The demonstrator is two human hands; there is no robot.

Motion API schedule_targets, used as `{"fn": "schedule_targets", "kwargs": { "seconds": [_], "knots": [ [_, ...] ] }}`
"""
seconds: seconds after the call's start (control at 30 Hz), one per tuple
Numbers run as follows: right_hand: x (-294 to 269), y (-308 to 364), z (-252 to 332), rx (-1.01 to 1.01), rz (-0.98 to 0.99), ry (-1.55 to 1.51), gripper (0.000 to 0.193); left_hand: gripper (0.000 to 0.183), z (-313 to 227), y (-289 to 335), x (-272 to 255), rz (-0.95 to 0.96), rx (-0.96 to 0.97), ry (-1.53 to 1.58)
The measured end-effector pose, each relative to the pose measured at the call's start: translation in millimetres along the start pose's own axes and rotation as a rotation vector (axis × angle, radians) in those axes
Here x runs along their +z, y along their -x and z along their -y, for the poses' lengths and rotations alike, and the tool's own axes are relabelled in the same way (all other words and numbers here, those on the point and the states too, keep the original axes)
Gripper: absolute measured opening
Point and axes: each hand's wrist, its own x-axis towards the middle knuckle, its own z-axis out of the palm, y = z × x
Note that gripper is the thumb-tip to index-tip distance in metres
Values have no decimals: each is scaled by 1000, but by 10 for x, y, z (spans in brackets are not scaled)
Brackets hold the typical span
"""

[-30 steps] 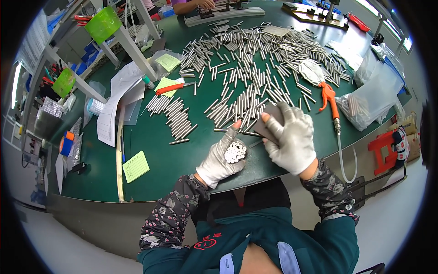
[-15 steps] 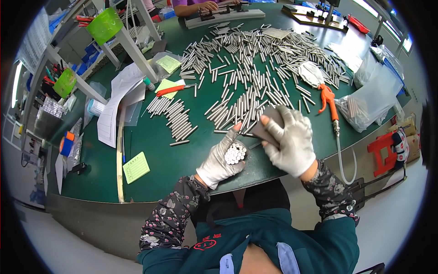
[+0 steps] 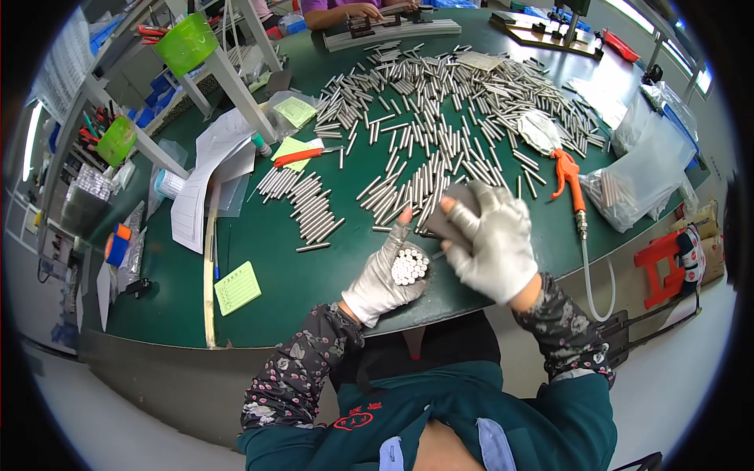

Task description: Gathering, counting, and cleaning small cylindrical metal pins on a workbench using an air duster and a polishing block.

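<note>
My left hand [image 3: 380, 281], in a white glove with bare fingertips, is wrapped round a bundle of metal rods [image 3: 409, 268], their round bright ends facing up. Just right of it, my right hand [image 3: 496, 247], gloved the same way, grips a thin dark grey pad [image 3: 453, 222]; its exact kind I cannot make out. The pad is held tilted, close beside the bundle and apart from the rod ends. Beyond both hands spreads a big heap of loose metal rods [image 3: 428, 133]. A neater row of rods [image 3: 313, 210] lies left of the heap.
An orange air gun [image 3: 566, 173] with a hose lies at the right, by plastic bags [image 3: 633, 188]. An orange-handled knife [image 3: 298, 157], a yellow-green note [image 3: 237, 288] and paper sheets [image 3: 206, 177] lie left. Across the table a person's hands [image 3: 365, 11] work at a metal fixture [image 3: 393, 33].
My right hand and the pad have shifted slightly left, nearer the bundle. My left hand keeps its grip on the rods. The whole view has moved a little.
</note>
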Motion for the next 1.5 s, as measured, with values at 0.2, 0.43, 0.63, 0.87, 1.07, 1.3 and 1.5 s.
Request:
{"fn": "schedule_targets", "kwargs": {
  "seconds": [0.2, 0.43, 0.63, 0.87, 1.07, 1.3, 1.5],
  "knots": [
    [100, -50, -2, 16, -2, 73, 49, 103, -87, 27, 59, -19, 1, 109],
    [126, -63, 28, -37, 12, -51, 44, 104, -117, -2, 12, -25, -124, 32],
    [92, -17, 182, -68, 103, -74, 50, 111, -140, 13, 57, -58, -81, 138],
    [95, -42, 137, -116, 116, -145, 49, 109, -195, -70, 73, -77, 182, -133],
    [49, -14, 219, -200, 119, -159, 45, 107, -174, -57, 83, -57, 77, 147],
    [73, -25, 155, -168, 102, -187, 48, 111, -148, -44, 93, -84, 117, -12],
    [39, -57, 42, -148, 17, -116, 46, 112, -165, -46, 62, -74, 7, 8]
  ]
}}
